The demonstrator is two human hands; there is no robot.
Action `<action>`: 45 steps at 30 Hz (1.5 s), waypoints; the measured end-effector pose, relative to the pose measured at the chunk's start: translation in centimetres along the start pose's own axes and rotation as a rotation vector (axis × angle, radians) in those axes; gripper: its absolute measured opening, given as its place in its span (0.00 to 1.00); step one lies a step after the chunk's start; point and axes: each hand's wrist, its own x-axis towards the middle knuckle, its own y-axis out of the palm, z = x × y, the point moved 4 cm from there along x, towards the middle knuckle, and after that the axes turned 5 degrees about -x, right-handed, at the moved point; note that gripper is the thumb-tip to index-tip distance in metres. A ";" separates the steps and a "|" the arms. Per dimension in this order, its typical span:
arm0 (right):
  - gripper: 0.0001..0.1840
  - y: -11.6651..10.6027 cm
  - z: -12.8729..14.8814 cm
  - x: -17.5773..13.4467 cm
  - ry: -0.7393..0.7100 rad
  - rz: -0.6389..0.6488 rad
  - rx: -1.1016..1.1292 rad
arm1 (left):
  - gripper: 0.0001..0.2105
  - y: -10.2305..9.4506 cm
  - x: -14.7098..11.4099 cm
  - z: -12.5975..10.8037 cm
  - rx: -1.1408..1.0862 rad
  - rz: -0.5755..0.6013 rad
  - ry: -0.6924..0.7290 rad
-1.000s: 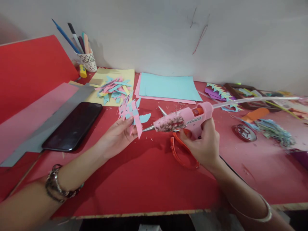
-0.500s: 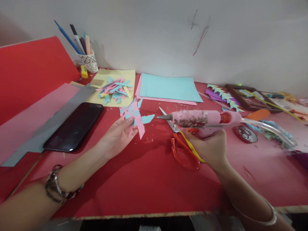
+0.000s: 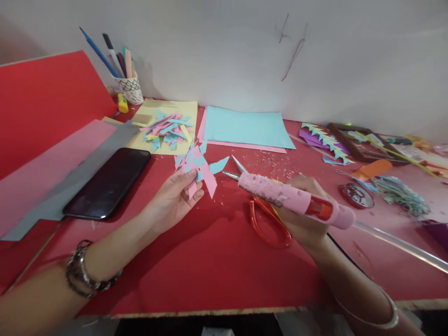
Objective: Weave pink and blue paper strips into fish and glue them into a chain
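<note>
Pinched between the thumb and fingers of my left hand [image 3: 177, 198] is a woven piece of pink and blue paper strips [image 3: 200, 167], its loose ends sticking out to the right. My right hand [image 3: 308, 217] grips a pink glue gun [image 3: 280, 191] with a clear glue stick [image 3: 402, 245] jutting from its back. The metal nozzle points left, close to a blue strip end but apart from it. Beneath the glue gun lie scissors with red-orange handles [image 3: 268, 228], partly hidden.
Cut strips [image 3: 171, 130] lie heaped on yellow paper [image 3: 140, 112]. Blue sheets [image 3: 245, 126] lie against the wall. A black phone [image 3: 108, 182] rests at left, a pen cup [image 3: 130, 88] behind it. To the right are a small round dish [image 3: 357, 195] and a brown tray [image 3: 345, 140].
The glue gun has tilted, its back end swinging down and toward me while the nozzle shifted slightly left. The woven paper has turned a little in my left hand.
</note>
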 end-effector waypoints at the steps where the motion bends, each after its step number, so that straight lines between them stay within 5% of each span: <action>1: 0.16 -0.1 0.2 0.0 -0.036 -0.021 -0.005 | 0.07 0.0 0.0 0.1 0.011 -0.005 -0.009; 6: 0.08 -0.6 0.9 -0.5 -0.205 -0.180 -0.117 | 0.07 0.0 -0.2 0.2 0.029 -0.027 -0.029; 22: 0.07 -0.6 1.5 -0.7 -0.206 -0.144 -0.116 | 0.10 0.0 -0.5 0.3 0.007 -0.173 -0.081; 45: 0.11 -0.6 1.6 -0.5 -0.110 -0.092 -0.091 | 0.12 0.6 -0.4 0.5 0.024 0.020 -0.077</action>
